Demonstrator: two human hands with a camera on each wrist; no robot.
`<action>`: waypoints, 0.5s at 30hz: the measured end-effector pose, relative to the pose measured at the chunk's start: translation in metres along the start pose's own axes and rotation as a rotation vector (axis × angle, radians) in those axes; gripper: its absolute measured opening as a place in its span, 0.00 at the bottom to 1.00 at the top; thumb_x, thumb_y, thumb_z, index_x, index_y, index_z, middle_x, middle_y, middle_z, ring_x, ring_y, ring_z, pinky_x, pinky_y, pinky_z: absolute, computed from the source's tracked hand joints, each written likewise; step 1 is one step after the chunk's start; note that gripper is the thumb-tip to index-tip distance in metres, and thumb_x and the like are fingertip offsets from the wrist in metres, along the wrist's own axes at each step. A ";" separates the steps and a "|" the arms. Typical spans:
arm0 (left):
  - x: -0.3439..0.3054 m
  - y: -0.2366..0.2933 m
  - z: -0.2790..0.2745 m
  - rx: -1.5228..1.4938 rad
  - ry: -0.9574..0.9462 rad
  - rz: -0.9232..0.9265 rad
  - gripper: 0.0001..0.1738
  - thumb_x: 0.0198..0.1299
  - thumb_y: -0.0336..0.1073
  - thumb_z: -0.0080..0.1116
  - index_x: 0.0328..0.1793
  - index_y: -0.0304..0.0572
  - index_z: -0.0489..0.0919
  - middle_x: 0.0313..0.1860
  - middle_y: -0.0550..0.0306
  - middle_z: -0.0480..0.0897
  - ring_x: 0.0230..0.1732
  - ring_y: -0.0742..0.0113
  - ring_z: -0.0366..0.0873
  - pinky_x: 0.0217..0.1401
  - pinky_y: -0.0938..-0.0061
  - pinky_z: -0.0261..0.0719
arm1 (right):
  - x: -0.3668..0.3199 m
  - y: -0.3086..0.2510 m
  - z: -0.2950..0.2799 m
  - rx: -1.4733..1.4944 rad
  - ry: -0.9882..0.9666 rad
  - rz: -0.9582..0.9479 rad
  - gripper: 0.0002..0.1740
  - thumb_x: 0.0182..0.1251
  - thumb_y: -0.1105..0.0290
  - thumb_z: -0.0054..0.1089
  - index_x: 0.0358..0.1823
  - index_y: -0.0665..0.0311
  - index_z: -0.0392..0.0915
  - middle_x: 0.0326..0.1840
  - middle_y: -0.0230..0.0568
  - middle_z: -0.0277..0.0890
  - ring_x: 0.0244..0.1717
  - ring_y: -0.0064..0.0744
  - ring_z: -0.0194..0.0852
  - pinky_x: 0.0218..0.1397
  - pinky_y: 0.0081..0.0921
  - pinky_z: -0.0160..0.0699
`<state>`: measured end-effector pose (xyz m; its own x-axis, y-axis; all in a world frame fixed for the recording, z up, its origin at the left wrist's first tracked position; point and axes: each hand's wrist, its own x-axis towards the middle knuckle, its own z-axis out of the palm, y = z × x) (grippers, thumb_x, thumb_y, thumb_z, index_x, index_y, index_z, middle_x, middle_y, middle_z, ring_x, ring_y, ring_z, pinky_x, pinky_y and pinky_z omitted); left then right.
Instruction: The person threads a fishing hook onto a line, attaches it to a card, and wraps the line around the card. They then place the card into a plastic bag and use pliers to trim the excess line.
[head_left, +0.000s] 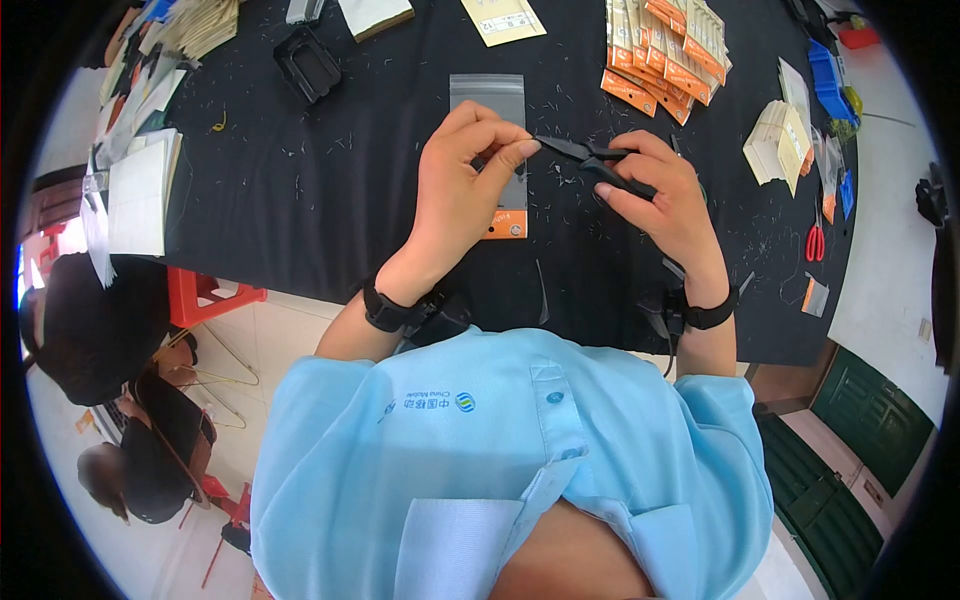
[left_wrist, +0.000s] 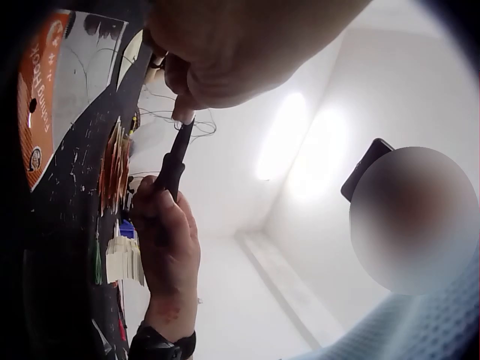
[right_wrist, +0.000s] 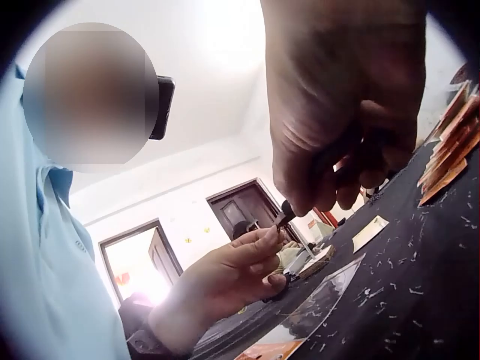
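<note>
Black-handled pliers or cutters [head_left: 590, 160] are gripped in the right hand [head_left: 665, 190], fingers curled round the handles, with the tip pointing left. That tip meets the fingertips of the left hand [head_left: 455, 180], whose thumb and index finger pinch something too small to make out. Thin looped line [left_wrist: 202, 127] shows by the fingertips in the left wrist view. Under the left hand lies a clear packet [head_left: 512, 222] with an orange printed end, holding dark items. In the right wrist view the left hand [right_wrist: 232, 281] is raised above this packet [right_wrist: 300, 319].
Orange-ended packets [head_left: 665, 50] are piled at the back right, with cream cards [head_left: 775, 145] beyond them. Red scissors [head_left: 815, 243] lie near the right edge. A black tray [head_left: 307, 65] and white stacks [head_left: 140, 200] are on the left. Small clippings dot the black cloth [head_left: 360, 190].
</note>
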<state>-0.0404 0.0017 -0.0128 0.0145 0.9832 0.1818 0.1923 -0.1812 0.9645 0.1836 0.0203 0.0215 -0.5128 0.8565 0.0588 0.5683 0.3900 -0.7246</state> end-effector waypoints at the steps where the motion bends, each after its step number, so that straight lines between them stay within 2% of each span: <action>1: 0.001 -0.001 0.000 -0.020 -0.006 -0.014 0.05 0.54 0.29 0.63 0.34 0.35 0.81 0.30 0.63 0.73 0.30 0.76 0.69 0.32 0.82 0.65 | 0.000 0.001 0.001 0.000 0.000 0.000 0.11 0.51 0.68 0.65 0.26 0.68 0.74 0.42 0.42 0.73 0.42 0.40 0.72 0.43 0.29 0.71; 10: 0.001 -0.002 0.002 -0.102 -0.025 -0.122 0.05 0.56 0.30 0.62 0.34 0.35 0.81 0.31 0.65 0.72 0.31 0.80 0.68 0.33 0.85 0.64 | -0.004 0.005 0.009 0.048 0.072 0.028 0.11 0.52 0.68 0.65 0.27 0.68 0.75 0.41 0.41 0.73 0.40 0.37 0.73 0.42 0.26 0.71; 13: 0.000 -0.012 0.001 -0.097 -0.040 -0.151 0.05 0.57 0.30 0.62 0.34 0.34 0.80 0.31 0.65 0.72 0.31 0.81 0.69 0.34 0.86 0.65 | -0.006 0.003 0.005 0.097 0.107 0.087 0.11 0.53 0.68 0.65 0.27 0.69 0.74 0.40 0.39 0.72 0.37 0.34 0.72 0.40 0.25 0.69; 15: -0.001 -0.017 0.002 -0.067 -0.048 -0.156 0.05 0.57 0.30 0.61 0.34 0.34 0.80 0.32 0.65 0.72 0.31 0.81 0.69 0.34 0.86 0.65 | -0.010 0.008 -0.002 0.097 0.199 0.228 0.12 0.54 0.68 0.65 0.27 0.70 0.74 0.38 0.39 0.71 0.35 0.33 0.71 0.37 0.24 0.68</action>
<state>-0.0417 0.0038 -0.0295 0.0371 0.9991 0.0207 0.1297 -0.0253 0.9912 0.1951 0.0154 0.0167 -0.2376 0.9713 0.0136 0.5854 0.1544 -0.7959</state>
